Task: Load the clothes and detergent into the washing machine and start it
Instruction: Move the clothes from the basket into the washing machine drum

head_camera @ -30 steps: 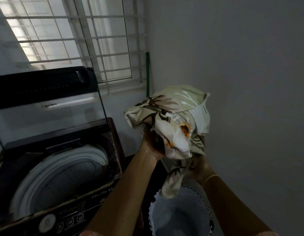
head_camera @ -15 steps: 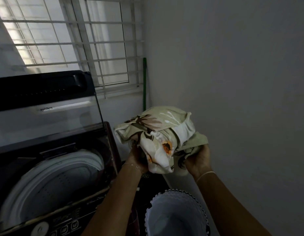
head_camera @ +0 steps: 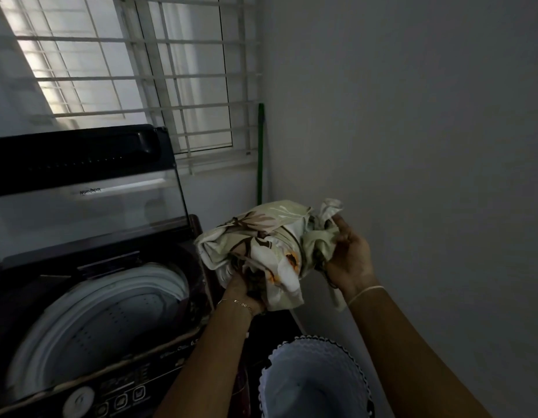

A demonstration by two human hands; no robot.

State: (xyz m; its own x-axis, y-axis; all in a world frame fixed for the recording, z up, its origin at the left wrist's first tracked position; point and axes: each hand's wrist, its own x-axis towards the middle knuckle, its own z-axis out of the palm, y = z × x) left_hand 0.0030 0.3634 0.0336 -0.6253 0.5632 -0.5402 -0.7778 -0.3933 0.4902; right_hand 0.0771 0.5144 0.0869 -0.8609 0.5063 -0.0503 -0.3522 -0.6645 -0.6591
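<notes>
It was a dim corner with a plain grey wall (head_camera: 412,116) on the right. Nearest, at the bottom, stood a round white laundry basket with a scalloped rim (head_camera: 322,339). To its left was the dark control panel (head_camera: 126,396) of a black top-loading washing machine (head_camera: 32,285), with a round knob and small square buttons.

Beyond the basket and higher, a crumpled bundle of pale green cloth printed with brown leaves and a white, orange-centred flower (head_camera: 270,236) was held in the air. It hung just right of the machine's right edge, not over the opening. It was balled up loosely, a white fold drooped from its underside, and a thin strip dangled below its right end.

The left hand (head_camera: 246,294) came up from beneath with its fingers buried in the folds, gripping the bundle's lower left part; a thin chain bracelet (head_camera: 240,303) circled that wrist. The right hand (head_camera: 349,254), its back towards the camera, curled its fingers into the bundle's right side near a crumpled white corner; a pale band (head_camera: 366,294) sat on that wrist. Both forearms reached up from the bottom edge.

Farther left, the white perforated drum (head_camera: 104,321) lay open under the raised glass lid (head_camera: 89,212). Behind that was a window with a white metal grille (head_camera: 141,76), and a green pole (head_camera: 261,152) stood in the corner.
</notes>
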